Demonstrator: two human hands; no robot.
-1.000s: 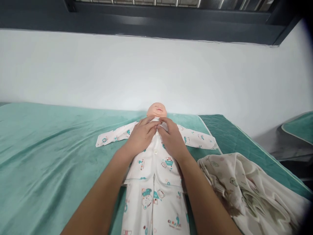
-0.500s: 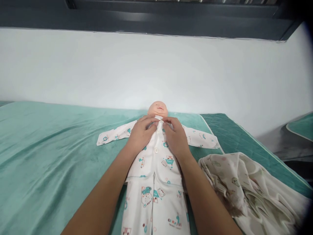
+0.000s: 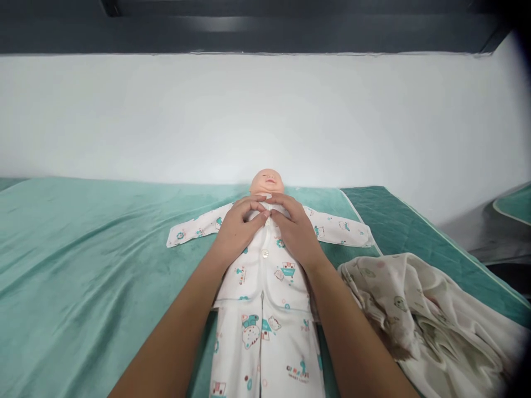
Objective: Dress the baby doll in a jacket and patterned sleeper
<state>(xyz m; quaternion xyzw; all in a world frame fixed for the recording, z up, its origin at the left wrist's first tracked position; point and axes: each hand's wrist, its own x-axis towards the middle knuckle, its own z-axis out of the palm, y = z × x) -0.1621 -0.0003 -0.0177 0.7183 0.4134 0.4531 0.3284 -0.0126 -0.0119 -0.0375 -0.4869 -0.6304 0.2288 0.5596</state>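
A baby doll (image 3: pixel 266 181) lies on its back, dressed in a white printed shirt (image 3: pixel 249 284) and matching trousers (image 3: pixel 286 342). My left hand (image 3: pixel 239 225) rests on the chest, its thumb and fingers pinching the shirt front just below the collar. From the other side my right hand (image 3: pixel 295 225) pinches the same spot, and the fingertips of both hands meet there. Whatever small part lies between the fingertips is hidden. Lower on the front, a pale round button (image 3: pixel 265 254) shows. Both sleeves are spread out sideways.
The doll lies on a light green cloth (image 3: pixel 103 249), with a darker green quilted mat (image 3: pixel 398 226) at the right. A crumpled white printed cloth (image 3: pixel 415 309) is heaped beside my right forearm. Behind stands a white wall (image 3: pixel 265 110) under a dark beam (image 3: pixel 265 27).
My right hand has shifted slightly left, so the fingertips of both hands are now closer together at the shirt front. The view has tilted a little.
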